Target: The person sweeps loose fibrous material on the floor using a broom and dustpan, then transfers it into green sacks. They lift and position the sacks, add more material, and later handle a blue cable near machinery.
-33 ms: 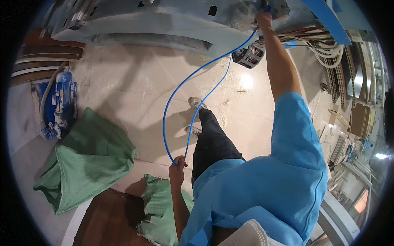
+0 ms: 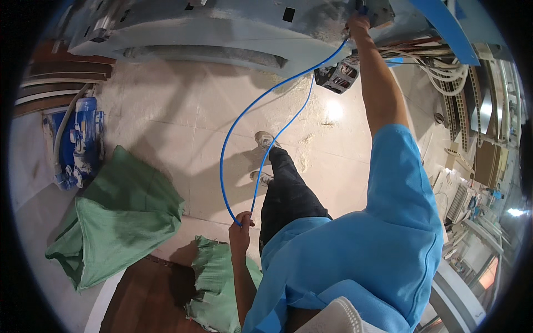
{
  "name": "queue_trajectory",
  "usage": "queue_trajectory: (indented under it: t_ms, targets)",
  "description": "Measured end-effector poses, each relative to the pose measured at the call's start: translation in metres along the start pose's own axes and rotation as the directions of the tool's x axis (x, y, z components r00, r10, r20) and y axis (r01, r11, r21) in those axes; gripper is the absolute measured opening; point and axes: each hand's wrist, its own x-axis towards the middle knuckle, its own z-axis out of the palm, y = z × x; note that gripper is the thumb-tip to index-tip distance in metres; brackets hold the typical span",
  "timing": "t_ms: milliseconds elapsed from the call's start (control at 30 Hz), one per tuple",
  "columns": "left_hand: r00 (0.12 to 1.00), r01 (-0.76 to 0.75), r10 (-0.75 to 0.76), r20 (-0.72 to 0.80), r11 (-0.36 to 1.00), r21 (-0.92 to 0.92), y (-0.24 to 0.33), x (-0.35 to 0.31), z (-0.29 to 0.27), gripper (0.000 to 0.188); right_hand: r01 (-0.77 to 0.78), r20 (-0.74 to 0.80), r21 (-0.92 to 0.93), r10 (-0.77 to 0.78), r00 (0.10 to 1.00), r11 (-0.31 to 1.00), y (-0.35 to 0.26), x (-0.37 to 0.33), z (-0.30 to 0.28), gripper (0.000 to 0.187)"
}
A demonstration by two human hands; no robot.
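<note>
My left hand (image 2: 240, 226), low in the middle, is closed around a slim blue air hose (image 2: 224, 149). From there the hose loops up and forward in a wide curve to my right hand (image 2: 358, 25). That arm is stretched far out over the dusty grey machine (image 2: 222, 30). Its fingers are wrapped round what looks like an air blow gun (image 2: 362, 10) with a blue part; most of it is hidden by the hand. The other stretch of hose passes my shoes and runs up beside a dark slotted box (image 2: 337, 76) under the machine edge.
Green woven sacks (image 2: 127, 222) lie at left, another sack (image 2: 222, 283) nearer me. A blue motor (image 2: 83, 139) and stacked boards (image 2: 61, 75) stand far left. Coiled pale cables (image 2: 444, 75) hang at right, near leaning strips (image 2: 477, 100). Sawdust lies on the tiled floor (image 2: 183, 122).
</note>
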Motion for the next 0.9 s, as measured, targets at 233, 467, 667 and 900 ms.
queue_trajectory:
  t_ms: [233, 467, 667, 900]
  targets:
    - [0.999, 0.040, -0.042, 0.029, 0.997, 0.060, 0.065, 0.039, 0.024, 0.022, 0.309, 0.407, 0.316, -0.422, 0.810, 0.897, 0.001, 0.082, -0.027, 0.023]
    - [0.988, 0.096, -0.097, 0.118, 0.995, 0.012, 0.092, 0.093, 0.051, 0.025, 0.336, 0.478, 0.289, -0.439, 0.761, 0.896, -0.020, 0.184, -0.035, 0.026]
    - [0.995, -0.032, 0.021, 0.096, 0.993, 0.112, 0.075, 0.103, 0.057, 0.026, -0.067, 0.210, 0.571, -0.067, 0.975, 0.819, -0.022, 0.178, 0.002, 0.030]
    - [0.988, 0.033, -0.028, 0.152, 0.999, -0.031, 0.072, 0.059, 0.038, 0.025, -0.001, 0.534, 0.531, -0.333, 0.777, 0.847, 0.033, 0.113, 0.007, 0.034]
